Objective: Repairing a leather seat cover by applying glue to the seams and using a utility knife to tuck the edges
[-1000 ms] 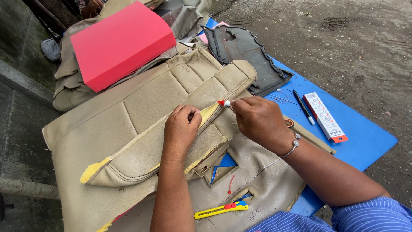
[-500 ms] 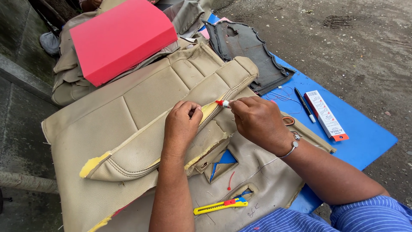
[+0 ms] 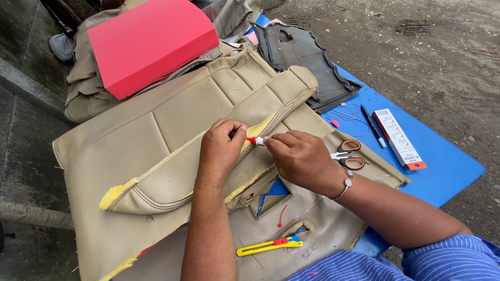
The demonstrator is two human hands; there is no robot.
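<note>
We press our left hand (image 3: 221, 148) flat-fingered on the seat cover (image 3: 172, 140); our right hand (image 3: 302, 156), its grip pinching a small tube (image 3: 256, 140), angles inward.

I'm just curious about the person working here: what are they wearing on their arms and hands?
Both hands are bare, no gloves. The right hand has a thin silver bracelet at the wrist, and a blue striped shirt sleeve covers the upper arm. The left hand and its forearm show no sleeve or jewellery.
</note>
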